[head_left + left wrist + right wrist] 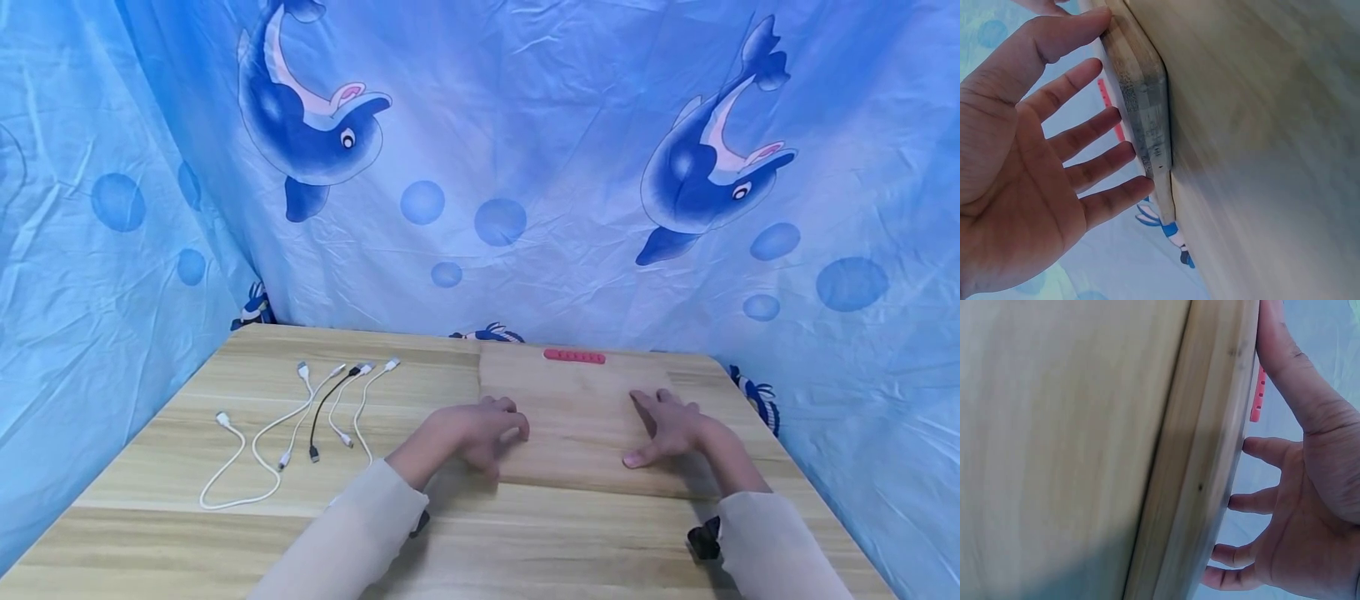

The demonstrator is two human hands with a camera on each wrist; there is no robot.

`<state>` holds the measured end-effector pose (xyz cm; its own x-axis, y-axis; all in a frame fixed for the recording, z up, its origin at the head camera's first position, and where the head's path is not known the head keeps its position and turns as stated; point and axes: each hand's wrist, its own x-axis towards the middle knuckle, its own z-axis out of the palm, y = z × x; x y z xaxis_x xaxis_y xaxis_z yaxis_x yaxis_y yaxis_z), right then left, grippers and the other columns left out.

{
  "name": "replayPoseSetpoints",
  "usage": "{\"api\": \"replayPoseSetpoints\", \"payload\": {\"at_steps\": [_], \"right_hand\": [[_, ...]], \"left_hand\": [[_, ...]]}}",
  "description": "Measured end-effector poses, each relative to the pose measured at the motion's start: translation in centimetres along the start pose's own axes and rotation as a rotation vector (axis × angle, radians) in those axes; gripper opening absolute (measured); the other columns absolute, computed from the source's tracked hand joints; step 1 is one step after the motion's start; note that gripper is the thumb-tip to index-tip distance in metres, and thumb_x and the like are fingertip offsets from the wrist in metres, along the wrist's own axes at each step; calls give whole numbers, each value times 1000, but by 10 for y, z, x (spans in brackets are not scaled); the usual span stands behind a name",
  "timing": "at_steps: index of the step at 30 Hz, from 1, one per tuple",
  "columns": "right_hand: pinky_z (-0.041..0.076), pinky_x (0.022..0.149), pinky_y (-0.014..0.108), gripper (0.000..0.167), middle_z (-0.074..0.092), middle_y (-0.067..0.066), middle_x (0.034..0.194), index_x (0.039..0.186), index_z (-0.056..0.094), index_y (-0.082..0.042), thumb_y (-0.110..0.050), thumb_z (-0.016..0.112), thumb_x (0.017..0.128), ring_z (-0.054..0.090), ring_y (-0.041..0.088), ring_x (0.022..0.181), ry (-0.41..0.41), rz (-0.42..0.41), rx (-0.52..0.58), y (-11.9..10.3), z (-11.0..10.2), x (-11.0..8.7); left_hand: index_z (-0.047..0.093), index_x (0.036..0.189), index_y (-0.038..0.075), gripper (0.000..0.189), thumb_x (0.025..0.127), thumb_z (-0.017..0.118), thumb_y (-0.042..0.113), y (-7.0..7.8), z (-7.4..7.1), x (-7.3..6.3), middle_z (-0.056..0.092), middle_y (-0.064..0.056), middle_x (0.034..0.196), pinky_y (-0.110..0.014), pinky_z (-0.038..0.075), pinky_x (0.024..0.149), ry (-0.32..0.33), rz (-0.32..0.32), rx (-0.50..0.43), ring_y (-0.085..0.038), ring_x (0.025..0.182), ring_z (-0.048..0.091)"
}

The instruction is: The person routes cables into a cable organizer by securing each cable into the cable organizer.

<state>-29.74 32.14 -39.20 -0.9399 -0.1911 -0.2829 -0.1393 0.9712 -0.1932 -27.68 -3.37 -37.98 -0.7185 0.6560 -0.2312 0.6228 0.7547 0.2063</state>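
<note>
At the left of the head view, several cables lie on the worktop, among them a long white cable and a short black cable. The rightmost white cable runs down to the left sleeve and passes out of sight there; if that forearm swept sideways, it could drag the cable along.

The wooden board lies flat right of centre, with a red slotted strip along its far edge. Should one side be raised more than the other, the strip would probably slide; uneven pressure from the two sides could also twist the board.

The left hand is at the board's left edge. Its fingers are spread and only slightly bent, the thumb tip apparently meeting the edge; whether every other tip touches, I cannot tell.

The right hand lies over the right part of the board, fingers wide apart, thumb along the near side. Neither hand is gripping; how hard they press cannot be told.
</note>
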Motion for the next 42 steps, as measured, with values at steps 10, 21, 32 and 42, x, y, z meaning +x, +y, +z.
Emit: {"api": "replayPoseSetpoints", "payload": {"at_steps": [10,21,32,42], "right_hand": [[23,102,83,131,17,41,158,161,27,-6,-70,87,63,17,74,135,-8,-41,35,-20,0,1],[25,99,85,132,17,38,160,160,30,-8,-67,91,59,15,75,136,-19,-89,30,-39,3,2],[25,100,84,135,15,37,162,162,26,-9,-66,91,58,11,75,137,-29,-150,68,-59,6,3],[23,102,84,132,15,34,163,163,28,-13,-68,90,59,13,73,138,-17,-145,55,-78,14,5]], "left_hand": [[62,120,34,65,66,96,20,-15,-1,-20,48,3,140,-40,48,100,8,-35,-60,-20,126,44],[64,119,31,70,61,94,8,-33,0,-41,49,1,141,-41,48,100,24,-48,-92,-22,130,45],[64,114,29,70,58,94,1,-48,-2,-59,50,2,137,-39,50,92,34,-67,-154,-21,120,47],[64,112,25,71,55,97,1,-61,-2,-75,50,0,134,-41,49,94,52,-94,-218,-21,118,48]]}}
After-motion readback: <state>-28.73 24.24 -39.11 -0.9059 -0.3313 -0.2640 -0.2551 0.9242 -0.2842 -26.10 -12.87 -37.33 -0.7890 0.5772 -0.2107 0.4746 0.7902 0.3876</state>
